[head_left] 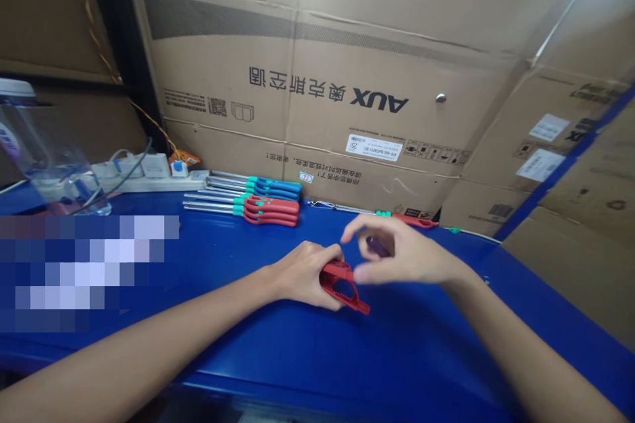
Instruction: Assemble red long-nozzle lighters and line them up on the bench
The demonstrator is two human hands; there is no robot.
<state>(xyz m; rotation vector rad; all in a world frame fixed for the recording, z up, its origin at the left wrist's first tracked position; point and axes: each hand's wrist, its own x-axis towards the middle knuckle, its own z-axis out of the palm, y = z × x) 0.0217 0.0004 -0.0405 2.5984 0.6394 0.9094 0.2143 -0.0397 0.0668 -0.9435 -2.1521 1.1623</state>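
My left hand (310, 271) is closed around a red plastic lighter handle (354, 301), its open loop pointing right and toward me. Part of the handle is hidden by my fingers. Just right of it, my right hand (401, 251) is raised with curled fingers, holding a small dark purple piece (380, 246) against the palm; what exactly it is does not show. The thumb of this hand comes close to the handle's upper edge, and I cannot tell whether they touch. Behind my hands lie red stick lighters (272, 211) and blue stick lighters (278, 189) with metal tubes, stacked side by side.
Another red lighter (414, 220) lies against the upright cardboard (322, 33) at the back of the blue table (238, 337). A white power strip (191, 182) with plugs and a clear bottle (59, 152) stand at the left. Part of the left side is pixelated.
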